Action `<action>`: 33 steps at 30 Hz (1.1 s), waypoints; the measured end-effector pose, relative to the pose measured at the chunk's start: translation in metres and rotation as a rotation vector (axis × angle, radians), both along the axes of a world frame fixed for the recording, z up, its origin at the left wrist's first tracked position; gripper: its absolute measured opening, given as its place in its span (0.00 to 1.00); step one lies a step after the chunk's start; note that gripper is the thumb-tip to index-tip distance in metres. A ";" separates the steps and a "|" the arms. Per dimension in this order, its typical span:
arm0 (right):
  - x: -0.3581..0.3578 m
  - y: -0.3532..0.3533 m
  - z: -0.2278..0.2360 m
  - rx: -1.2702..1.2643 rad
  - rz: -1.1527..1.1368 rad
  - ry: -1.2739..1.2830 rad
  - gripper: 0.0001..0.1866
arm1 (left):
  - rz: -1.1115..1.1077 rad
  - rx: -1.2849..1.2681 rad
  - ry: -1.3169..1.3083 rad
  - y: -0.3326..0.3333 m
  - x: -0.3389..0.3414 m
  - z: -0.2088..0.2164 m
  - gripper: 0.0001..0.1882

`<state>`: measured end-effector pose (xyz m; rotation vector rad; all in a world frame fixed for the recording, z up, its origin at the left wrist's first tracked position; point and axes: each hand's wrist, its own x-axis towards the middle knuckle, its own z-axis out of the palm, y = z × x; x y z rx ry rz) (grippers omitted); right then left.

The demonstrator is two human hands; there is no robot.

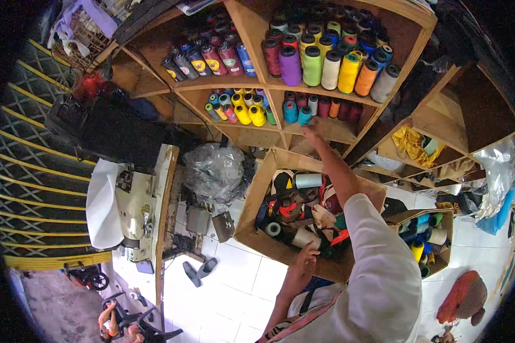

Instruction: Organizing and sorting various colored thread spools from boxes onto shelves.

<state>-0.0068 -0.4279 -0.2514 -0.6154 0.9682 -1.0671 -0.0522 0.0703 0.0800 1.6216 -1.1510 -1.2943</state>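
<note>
My right hand [311, 133] reaches up to the wooden shelf unit [332, 130], its fingers at the shelf edge just below a teal thread spool [304, 115] in a row of several spools. Whether it grips anything is unclear. My left hand [302, 260] hovers with its fingers apart over the near edge of an open cardboard box [250, 207]. It holds nothing and is close to a cream spool [304, 237]. The box is full of mixed spools, tape rolls and fabric bits, with a pale blue spool [308, 180] lying on top.
Upper shelves hold many upright coloured thread cones [312, 66]. A smaller box of spools [428, 234] stands at the right. A crumpled plastic bag [214, 171] lies left of the box, and a sewing machine table [134, 206] stands farther left. Dark slippers [199, 270] lie on the white tile floor.
</note>
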 end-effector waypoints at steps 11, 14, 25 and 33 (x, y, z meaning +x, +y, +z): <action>0.026 0.055 0.088 0.073 0.077 0.192 0.30 | 0.018 0.092 -0.018 0.017 0.017 0.004 0.26; -0.005 0.027 0.092 0.142 0.021 0.241 0.31 | -0.038 0.032 0.020 0.003 0.018 0.010 0.24; -0.052 0.057 0.114 -0.031 0.486 0.073 0.33 | -0.097 -0.061 -0.075 -0.001 0.016 0.003 0.20; -0.188 0.158 0.248 -0.287 0.399 0.172 0.34 | -0.183 -0.213 -0.107 0.005 -0.034 0.011 0.13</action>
